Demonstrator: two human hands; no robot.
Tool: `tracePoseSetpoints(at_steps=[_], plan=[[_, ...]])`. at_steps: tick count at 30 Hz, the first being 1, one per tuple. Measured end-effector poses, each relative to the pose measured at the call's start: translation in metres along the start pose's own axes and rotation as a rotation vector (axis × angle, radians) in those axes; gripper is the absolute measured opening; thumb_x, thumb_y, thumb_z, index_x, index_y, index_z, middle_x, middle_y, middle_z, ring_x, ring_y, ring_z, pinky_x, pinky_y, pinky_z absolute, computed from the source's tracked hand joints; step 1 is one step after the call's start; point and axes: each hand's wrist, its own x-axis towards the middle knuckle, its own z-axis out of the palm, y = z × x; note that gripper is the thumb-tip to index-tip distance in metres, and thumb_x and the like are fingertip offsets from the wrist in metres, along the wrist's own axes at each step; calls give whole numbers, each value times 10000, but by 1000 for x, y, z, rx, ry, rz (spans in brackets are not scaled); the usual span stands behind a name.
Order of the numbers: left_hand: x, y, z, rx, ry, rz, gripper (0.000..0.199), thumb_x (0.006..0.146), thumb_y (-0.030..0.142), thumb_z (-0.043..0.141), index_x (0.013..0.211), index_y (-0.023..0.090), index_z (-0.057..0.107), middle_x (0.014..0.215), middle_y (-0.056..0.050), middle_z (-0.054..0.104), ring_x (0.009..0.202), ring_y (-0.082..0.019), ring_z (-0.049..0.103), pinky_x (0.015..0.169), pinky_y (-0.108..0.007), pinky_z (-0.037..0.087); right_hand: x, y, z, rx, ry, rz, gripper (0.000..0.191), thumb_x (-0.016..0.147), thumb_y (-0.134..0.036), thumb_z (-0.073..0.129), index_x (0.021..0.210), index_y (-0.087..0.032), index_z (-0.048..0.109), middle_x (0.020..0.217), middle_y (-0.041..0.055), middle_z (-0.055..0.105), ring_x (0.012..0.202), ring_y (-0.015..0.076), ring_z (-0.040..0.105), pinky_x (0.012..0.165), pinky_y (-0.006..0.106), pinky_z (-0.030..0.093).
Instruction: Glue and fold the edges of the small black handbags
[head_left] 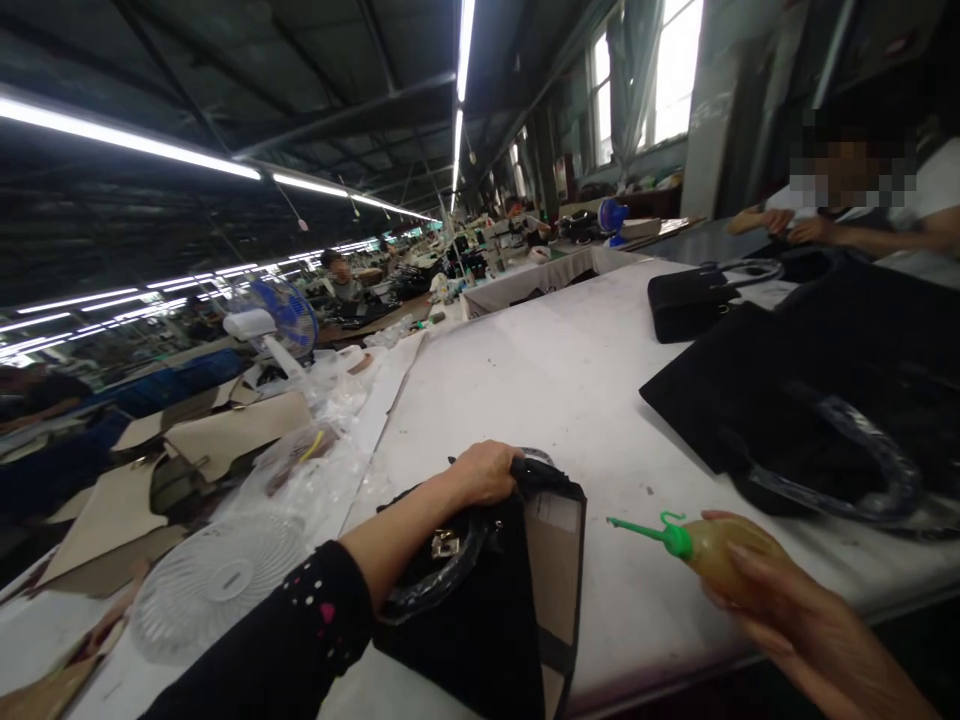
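A black handbag (469, 620) stands at the front of the white table, with plastic-wrapped handles and a gold-coloured clasp. Its side facing right shows a beige panel. My left hand (487, 472) is closed over the bag's top edge, fingertips partly hidden behind it. To the right, my right hand (795, 610) is wrapped round a squeeze bottle (731, 552) filled with something yellowish brown. The bottle's thin green nozzle points left toward the bag, apart from it.
Larger black bags (825, 370) and a small black bag (679, 300) lie on the table's (510, 370) right side, near a co-worker's hands. On the left are a white fan (229, 578), a blue fan (289, 315), beige pieces (240, 430) and clear plastic.
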Motion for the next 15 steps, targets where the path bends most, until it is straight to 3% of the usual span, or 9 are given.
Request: tracePoseSetpoints(at_steps=[4, 8, 12, 15], plan=[[16, -3, 37, 2, -13, -28, 302, 746, 340, 586, 1026, 297, 690, 993, -42, 735, 947, -263, 673, 745, -309, 510, 5, 0, -2, -154, 13, -75, 473, 658, -499, 774, 1066, -311, 626, 967, 40, 697, 672, 189, 585, 355, 177, 335], [27, -9, 67, -20, -48, -68, 261, 761, 422, 595, 929, 260, 712, 939, -60, 738, 924, -262, 682, 750, -309, 520, 12, -2, 2, -280, 45, -128, 467, 703, -594, 698, 1054, -300, 605, 932, 42, 683, 638, 173, 575, 378, 186, 327], [34, -16, 78, -44, -68, -99, 307, 751, 485, 608, 917, 252, 719, 949, -65, 737, 939, -263, 681, 758, -305, 520, 27, 2, 10, -457, 117, -170, 582, 685, -589, 719, 1178, -321, 564, 950, 40, 666, 661, 183, 603, 465, 237, 434], [40, -20, 81, -68, -86, -117, 351, 722, 536, 628, 907, 253, 724, 957, -65, 739, 939, -268, 681, 751, -302, 519, 44, 6, 14, -672, 109, -337, 572, 671, -585, 730, 1133, -277, 589, 997, 60, 666, 778, 234, 635, 582, 305, 507]])
